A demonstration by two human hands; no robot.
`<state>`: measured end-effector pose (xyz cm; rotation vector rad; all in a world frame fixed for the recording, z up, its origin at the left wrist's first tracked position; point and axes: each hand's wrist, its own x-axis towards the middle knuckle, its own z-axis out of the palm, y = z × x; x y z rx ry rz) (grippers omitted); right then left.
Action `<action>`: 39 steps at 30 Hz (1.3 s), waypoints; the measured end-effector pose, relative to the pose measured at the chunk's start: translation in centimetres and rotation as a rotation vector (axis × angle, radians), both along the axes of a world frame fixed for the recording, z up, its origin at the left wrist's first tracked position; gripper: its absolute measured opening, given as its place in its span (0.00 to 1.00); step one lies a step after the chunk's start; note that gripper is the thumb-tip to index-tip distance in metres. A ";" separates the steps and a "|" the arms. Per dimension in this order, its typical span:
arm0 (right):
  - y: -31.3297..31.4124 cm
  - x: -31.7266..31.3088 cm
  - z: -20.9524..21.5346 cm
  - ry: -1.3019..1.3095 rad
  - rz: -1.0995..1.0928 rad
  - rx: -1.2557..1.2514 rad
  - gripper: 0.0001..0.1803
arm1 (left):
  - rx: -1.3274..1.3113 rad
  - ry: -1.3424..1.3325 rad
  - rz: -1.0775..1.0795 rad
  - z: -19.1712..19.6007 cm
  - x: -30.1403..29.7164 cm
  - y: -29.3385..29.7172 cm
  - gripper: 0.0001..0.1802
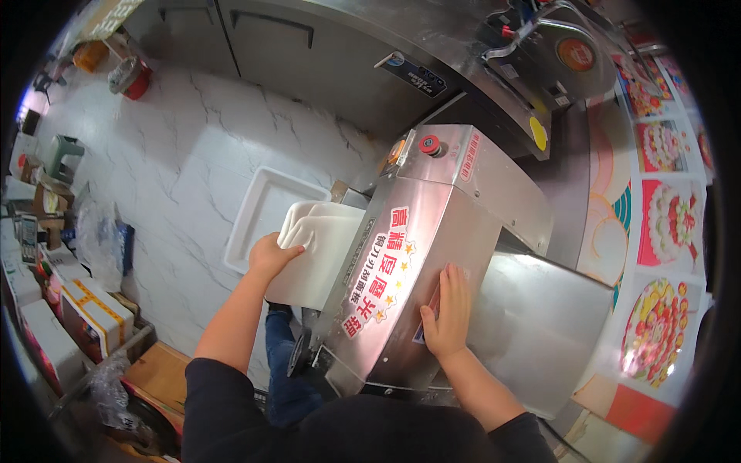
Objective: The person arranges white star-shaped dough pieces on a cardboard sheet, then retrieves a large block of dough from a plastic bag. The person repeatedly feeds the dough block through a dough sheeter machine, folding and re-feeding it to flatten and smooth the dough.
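My left hand [272,256] grips the outer edge of a folded white dough sheet [320,258], its thumb on the top face and its other fingers partly hidden. The sheet lies in soft layers against the left side of a steel dough sheeter [401,270]. Resting flat on the machine's sloping cover, my right hand [448,312] has its fingers stretched out and holds nothing. A flat steel plate [532,332] slopes out from the machine on the right.
Below the dough, a white plastic tray [262,204] shows at the left. A red knob [430,145] tops the machine, and a black handwheel [298,353] sits near my leg. Boxes [96,316] crowd the far left. Steel cabinets [309,62] line the back.
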<state>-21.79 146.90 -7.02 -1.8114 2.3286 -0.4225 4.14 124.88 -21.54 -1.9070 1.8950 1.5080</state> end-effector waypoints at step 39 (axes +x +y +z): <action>9.5 -2.7 9.0 -0.858 -0.724 -0.553 0.31 | -1.301 0.159 -0.930 27.4 -8.7 20.0 0.40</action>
